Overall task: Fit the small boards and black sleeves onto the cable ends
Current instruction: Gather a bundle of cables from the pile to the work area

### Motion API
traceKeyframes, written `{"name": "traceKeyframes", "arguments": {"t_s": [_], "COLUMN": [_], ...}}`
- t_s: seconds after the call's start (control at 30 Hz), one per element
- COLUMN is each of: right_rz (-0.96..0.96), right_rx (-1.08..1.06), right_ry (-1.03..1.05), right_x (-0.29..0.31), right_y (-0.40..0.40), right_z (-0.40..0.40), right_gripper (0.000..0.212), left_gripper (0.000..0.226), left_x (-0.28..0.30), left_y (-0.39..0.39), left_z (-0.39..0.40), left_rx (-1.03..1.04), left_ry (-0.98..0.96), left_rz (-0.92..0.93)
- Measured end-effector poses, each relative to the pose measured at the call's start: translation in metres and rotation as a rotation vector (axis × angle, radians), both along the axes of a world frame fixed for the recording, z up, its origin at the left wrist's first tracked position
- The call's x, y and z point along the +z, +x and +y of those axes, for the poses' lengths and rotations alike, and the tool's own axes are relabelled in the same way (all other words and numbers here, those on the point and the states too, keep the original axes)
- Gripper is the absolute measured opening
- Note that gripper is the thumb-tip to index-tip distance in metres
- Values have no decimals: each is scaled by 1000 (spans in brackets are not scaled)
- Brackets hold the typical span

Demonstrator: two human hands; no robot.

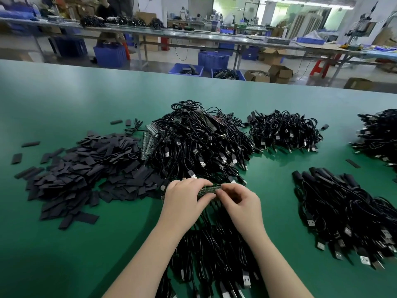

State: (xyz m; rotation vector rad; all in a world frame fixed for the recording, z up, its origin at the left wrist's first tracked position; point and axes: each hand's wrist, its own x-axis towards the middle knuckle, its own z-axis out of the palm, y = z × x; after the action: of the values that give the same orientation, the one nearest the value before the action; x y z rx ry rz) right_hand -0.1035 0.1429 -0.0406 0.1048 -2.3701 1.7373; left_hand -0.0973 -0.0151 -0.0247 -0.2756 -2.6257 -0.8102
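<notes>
Near edge of the tabletop [53, 244]: cables [214, 250] trail toward the person. Above them, left hand [182, 203] grips a strip of small boards [209, 188], fingers curled over its left part. Right hand [242, 201] pinches the strip's right end. Strip's long axis runs left to right between the hands, rising slightly rightward. Which cable end is being worked on: hidden under the fingers. Left of the hands, pile of black sleeves [86, 173]. Beyond, large cable heap [197, 143].

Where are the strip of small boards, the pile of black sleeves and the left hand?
strip of small boards [209, 188], head view, its exposed middle.
pile of black sleeves [81, 168], head view, the heap's middle.
left hand [182, 201], head view, its back.
</notes>
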Motion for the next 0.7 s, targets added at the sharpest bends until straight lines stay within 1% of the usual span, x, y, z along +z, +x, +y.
{"name": "traceKeyframes", "arguments": {"t_s": [0.07, 0.2, 0.3, 0.43, 0.57, 0.7], "right_rz": [0, 24, 67, 44, 17, 19], "right_rx": [-7, -9, -5, 13, 35, 39], "right_ry": [-35, -51, -61, -106, -99, -23], "right_x": [-2, -3, -3, -1, 1, 2], "right_y": [-1, -3, -1, 2, 3, 3], "right_z": [1, 2, 1, 3, 4, 4], "right_gripper": [18, 16, 19, 21, 22, 26], "left_gripper": [20, 16, 13, 11, 6, 4], "left_x": [0, 0, 0, 0, -2, -2], "left_y": [-2, 0, 3, 3, 4, 4], "left_z": [3, 7, 8, 8, 8, 8], "left_rx": [2, 16, 42, 44, 22, 35], "left_ry": [21, -13, -43, -53, -39, -55], "left_rz": [20, 66, 107, 156, 149, 117]}}
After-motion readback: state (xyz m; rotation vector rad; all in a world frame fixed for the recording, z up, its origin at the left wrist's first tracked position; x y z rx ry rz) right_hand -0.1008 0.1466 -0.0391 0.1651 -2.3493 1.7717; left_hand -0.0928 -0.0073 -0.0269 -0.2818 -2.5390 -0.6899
